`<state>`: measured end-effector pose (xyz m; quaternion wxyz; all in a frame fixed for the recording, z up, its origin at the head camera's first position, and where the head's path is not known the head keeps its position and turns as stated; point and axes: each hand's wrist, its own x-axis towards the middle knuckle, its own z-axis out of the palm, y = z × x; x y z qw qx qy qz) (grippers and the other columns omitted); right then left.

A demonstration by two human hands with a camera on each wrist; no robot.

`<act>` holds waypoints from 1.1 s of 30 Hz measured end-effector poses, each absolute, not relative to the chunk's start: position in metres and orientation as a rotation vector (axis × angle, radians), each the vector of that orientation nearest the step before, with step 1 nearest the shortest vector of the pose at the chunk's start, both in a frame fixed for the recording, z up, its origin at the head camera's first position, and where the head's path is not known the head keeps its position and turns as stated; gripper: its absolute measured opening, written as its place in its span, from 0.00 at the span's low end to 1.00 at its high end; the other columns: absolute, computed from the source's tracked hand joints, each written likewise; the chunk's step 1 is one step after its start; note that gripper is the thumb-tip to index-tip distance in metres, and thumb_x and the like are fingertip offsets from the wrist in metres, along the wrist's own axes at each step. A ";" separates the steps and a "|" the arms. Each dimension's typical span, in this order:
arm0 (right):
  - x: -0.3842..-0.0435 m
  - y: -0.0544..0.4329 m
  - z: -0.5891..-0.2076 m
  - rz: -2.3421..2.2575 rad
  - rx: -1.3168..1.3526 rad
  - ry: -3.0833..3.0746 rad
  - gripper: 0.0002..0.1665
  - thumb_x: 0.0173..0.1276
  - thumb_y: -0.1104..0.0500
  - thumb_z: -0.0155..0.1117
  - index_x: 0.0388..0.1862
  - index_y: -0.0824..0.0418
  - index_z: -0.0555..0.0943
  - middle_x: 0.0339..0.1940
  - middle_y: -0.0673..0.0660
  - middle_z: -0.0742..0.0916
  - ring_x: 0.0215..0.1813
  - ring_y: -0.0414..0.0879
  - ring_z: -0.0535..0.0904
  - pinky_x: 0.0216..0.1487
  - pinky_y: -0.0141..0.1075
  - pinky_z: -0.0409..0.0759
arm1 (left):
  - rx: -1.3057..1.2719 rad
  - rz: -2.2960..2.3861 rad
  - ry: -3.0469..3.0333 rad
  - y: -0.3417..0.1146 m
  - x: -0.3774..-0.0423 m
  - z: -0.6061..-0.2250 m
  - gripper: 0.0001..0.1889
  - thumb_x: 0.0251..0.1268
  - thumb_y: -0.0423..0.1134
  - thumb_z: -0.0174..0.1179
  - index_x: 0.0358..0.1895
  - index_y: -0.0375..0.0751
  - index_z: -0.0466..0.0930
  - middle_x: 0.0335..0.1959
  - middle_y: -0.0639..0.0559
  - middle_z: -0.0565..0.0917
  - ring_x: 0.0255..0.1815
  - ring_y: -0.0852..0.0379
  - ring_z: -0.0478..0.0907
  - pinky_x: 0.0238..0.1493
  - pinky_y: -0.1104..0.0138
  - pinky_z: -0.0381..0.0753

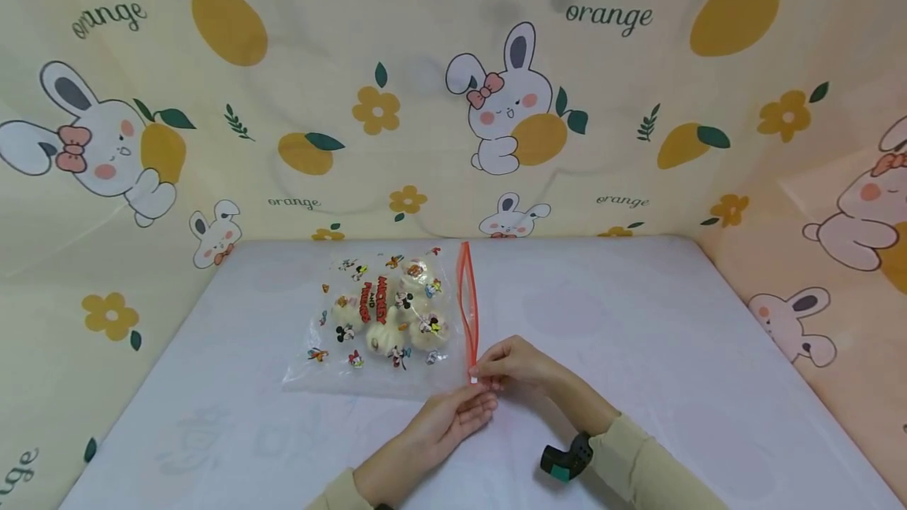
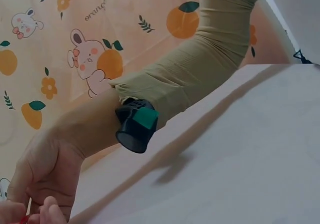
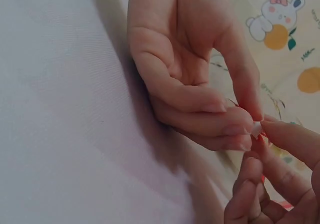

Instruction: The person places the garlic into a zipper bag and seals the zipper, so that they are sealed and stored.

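A clear zip bag (image 1: 319, 372) with cartoon prints lies flat on the table, its red zip strip (image 1: 464, 290) along the right side. Several pale bulbs (image 1: 386, 339), resembling garlic, show through the plastic. At the strip's near end is a white slider (image 1: 474, 379). My right hand (image 1: 524, 364) pinches the slider between thumb and forefinger. From below, my left hand (image 1: 453, 419) grips the bag's corner at the same end. In the right wrist view, fingertips of both hands meet around the slider (image 3: 257, 129). The strip's halves look parted along the middle.
A white cloth covers the table (image 1: 638, 313). Printed curtains (image 1: 425, 61) with rabbits and oranges enclose the back and sides. A black wrist camera (image 1: 567, 459) with a green patch sits on my right wrist.
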<state>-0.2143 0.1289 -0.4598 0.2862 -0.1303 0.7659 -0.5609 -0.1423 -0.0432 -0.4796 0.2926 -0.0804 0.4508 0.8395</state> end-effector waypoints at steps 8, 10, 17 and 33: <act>-0.209 0.130 -0.460 -1.427 -0.400 2.039 0.19 0.64 0.58 0.65 0.40 0.77 0.83 0.21 0.43 0.87 0.25 0.35 0.80 0.31 0.26 0.80 | -0.218 2.241 1.266 -0.043 -0.139 -0.480 0.19 0.71 0.37 0.53 0.57 0.25 0.73 0.32 0.55 0.85 0.38 0.65 0.84 0.46 0.75 0.85; -0.208 0.130 -0.461 -1.421 -0.407 2.029 0.19 0.65 0.59 0.64 0.41 0.77 0.83 0.21 0.43 0.87 0.26 0.34 0.80 0.31 0.26 0.80 | -0.220 2.239 1.272 -0.043 -0.138 -0.480 0.19 0.72 0.37 0.53 0.57 0.25 0.73 0.32 0.56 0.85 0.37 0.66 0.84 0.44 0.76 0.84; -0.203 0.126 -0.464 -1.490 -0.360 2.003 0.19 0.64 0.60 0.64 0.40 0.80 0.82 0.21 0.43 0.88 0.26 0.33 0.81 0.30 0.25 0.81 | -0.235 2.233 1.260 -0.044 -0.137 -0.481 0.16 0.72 0.37 0.53 0.55 0.27 0.75 0.30 0.57 0.85 0.34 0.67 0.83 0.40 0.78 0.83; -0.212 0.124 -0.458 -1.531 -0.257 2.057 0.17 0.66 0.62 0.63 0.42 0.79 0.82 0.23 0.50 0.89 0.24 0.35 0.82 0.31 0.27 0.84 | -0.241 2.214 1.259 -0.042 -0.139 -0.480 0.14 0.69 0.37 0.56 0.50 0.29 0.78 0.27 0.57 0.85 0.31 0.67 0.82 0.38 0.77 0.83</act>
